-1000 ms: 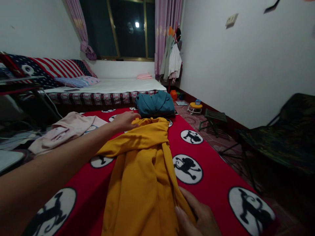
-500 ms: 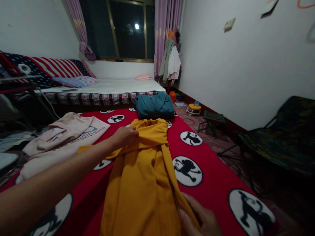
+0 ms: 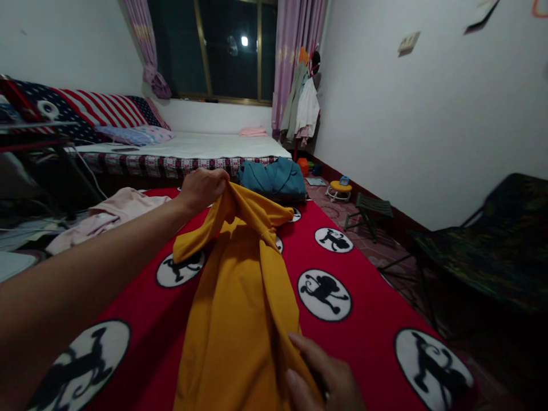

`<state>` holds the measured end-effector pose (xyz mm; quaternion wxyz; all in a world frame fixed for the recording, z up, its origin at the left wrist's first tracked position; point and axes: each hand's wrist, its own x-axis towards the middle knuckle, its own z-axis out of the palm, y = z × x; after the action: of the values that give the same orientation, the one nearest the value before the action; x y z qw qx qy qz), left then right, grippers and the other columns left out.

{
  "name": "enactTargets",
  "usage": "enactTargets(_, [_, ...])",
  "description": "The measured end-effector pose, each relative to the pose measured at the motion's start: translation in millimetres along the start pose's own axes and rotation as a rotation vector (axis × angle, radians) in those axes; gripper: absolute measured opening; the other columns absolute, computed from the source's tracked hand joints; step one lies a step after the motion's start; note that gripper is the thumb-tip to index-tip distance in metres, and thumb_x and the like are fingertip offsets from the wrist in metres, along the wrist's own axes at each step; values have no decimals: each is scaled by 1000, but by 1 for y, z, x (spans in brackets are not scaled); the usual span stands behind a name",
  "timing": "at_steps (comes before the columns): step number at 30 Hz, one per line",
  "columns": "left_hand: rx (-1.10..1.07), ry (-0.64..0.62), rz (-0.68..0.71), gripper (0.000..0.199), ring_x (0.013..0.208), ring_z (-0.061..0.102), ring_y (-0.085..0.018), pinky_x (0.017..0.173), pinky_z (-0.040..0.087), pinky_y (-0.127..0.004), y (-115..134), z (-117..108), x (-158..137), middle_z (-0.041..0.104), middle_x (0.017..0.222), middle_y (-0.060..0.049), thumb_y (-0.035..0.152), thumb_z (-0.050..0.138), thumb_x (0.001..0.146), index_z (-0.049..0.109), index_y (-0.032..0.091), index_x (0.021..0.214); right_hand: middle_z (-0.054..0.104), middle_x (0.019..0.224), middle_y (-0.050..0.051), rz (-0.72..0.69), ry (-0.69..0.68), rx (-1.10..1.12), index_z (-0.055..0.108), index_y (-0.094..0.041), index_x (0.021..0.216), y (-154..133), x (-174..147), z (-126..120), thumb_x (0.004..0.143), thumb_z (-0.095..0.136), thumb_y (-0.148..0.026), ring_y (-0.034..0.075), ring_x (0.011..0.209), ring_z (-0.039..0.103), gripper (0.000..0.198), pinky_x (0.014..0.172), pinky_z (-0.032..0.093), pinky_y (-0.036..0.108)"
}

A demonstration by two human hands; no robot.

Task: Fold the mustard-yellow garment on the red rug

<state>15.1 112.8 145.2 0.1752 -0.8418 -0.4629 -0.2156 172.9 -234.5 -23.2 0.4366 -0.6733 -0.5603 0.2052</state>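
Note:
A mustard-yellow long-sleeved top [image 3: 240, 308] lies lengthwise in front of me, its near end cut off by the lower edge of the view. My left hand [image 3: 206, 185] is closed on fabric at its far end and holds it raised; one sleeve hangs down to the left onto the red blanket [image 3: 338, 354]. Along the top's right edge, my right hand [image 3: 327, 379] has the cloth between thumb and fingers. Beyond the far end sits a folded teal garment [image 3: 274, 178]. A pale pink garment [image 3: 111, 214] lies at the left, partly behind my left forearm.
A bed [image 3: 197, 145] with pillows stands under the window. Along the right wall are a yellow round stool [image 3: 340, 187], a folding stool [image 3: 371, 208] and a dark camouflage folding chair [image 3: 483, 257]. Clothes [image 3: 306, 108] hang by the curtain. A cluttered stand [image 3: 38, 142] is at the left.
My left hand has lifted the top's far end up and slightly leftward, and the sleeve now hangs from it. My right hand has shifted left along with the cloth edge.

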Motion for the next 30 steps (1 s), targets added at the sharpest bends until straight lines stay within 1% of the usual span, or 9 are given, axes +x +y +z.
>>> enactTargets(5, [31, -92, -93, 35, 80, 58, -20, 76, 45, -34, -27, 6, -19, 66, 88, -7, 29, 37, 97, 64, 17, 116, 73, 78, 4, -425, -354, 62, 61, -21, 124, 0, 15, 31, 91, 44, -58, 14, 63, 68, 53, 60, 52, 17])
enactTargets(9, [16, -173, -74, 28, 80, 60, -23, 74, 47, -36, -30, 18, -38, 66, 93, -11, 25, 45, 93, 68, 13, 104, 72, 84, 6, -452, -255, -77, 67, -23, 107, 4, 19, 51, 87, 48, -59, 18, 75, 68, 45, 62, 51, 20])
enactTargets(13, [-85, -174, 62, 25, 97, 59, -22, 80, 47, -29, 16, 28, -62, 63, 112, -8, 26, 47, 92, 65, 17, 107, 73, 76, -1, -179, -380, -132, 71, -28, 85, -1, 24, 60, 79, 65, -46, 15, 65, 67, 20, 49, 43, 17])
enactTargets(17, [-435, -254, 303, 20, 92, 60, -19, 79, 45, -28, 87, 30, -105, 64, 102, -6, 31, 52, 90, 67, 21, 98, 73, 74, -4, -192, -690, 150, 72, -24, 77, -18, 66, 31, 77, 64, -39, 10, 62, 66, 17, 47, 40, 13])
enactTargets(21, [-572, -442, 283, 20, 80, 58, -19, 69, 42, -29, 121, 23, -146, 64, 87, -8, 31, 52, 88, 66, 19, 83, 64, 58, -1, 8, -378, 239, 64, -15, 67, -12, 153, -8, 81, 54, -27, 9, 48, 56, 21, 46, 41, 16])
enactTargets(23, [-648, -518, 210, 17, 78, 58, -18, 66, 40, -28, 122, 18, -159, 64, 88, -6, 33, 53, 87, 66, 22, 86, 65, 65, 0, 68, -117, 206, 65, -13, 82, 5, 200, -16, 79, 52, -21, 9, 48, 55, 14, 46, 42, 17])
enactTargets(25, [-693, -588, 195, 16, 79, 58, -18, 65, 39, -28, 121, 14, -171, 63, 91, -4, 39, 59, 84, 65, 26, 91, 65, 70, -1, 135, 24, 153, 57, -13, 115, 23, 240, -16, 78, 53, -17, 9, 48, 57, 37, 44, 43, 18])
enactTargets(28, [-662, -679, 213, 37, 83, 58, -21, 66, 40, -29, 126, 16, -185, 62, 99, -3, 49, 72, 71, 61, 30, 102, 65, 68, -2, 125, 51, 45, 25, -13, 145, 38, 282, -4, 79, 59, -18, 11, 48, 58, 75, 45, 43, 18])
enactTargets(30, [-607, -744, 219, 45, 86, 59, -23, 65, 40, -30, 133, 24, -192, 62, 103, -5, 48, 75, 67, 60, 30, 105, 64, 65, -3, 89, 2, -31, 23, -12, 147, 38, 300, 6, 81, 60, -21, 11, 45, 57, 76, 46, 43, 18])
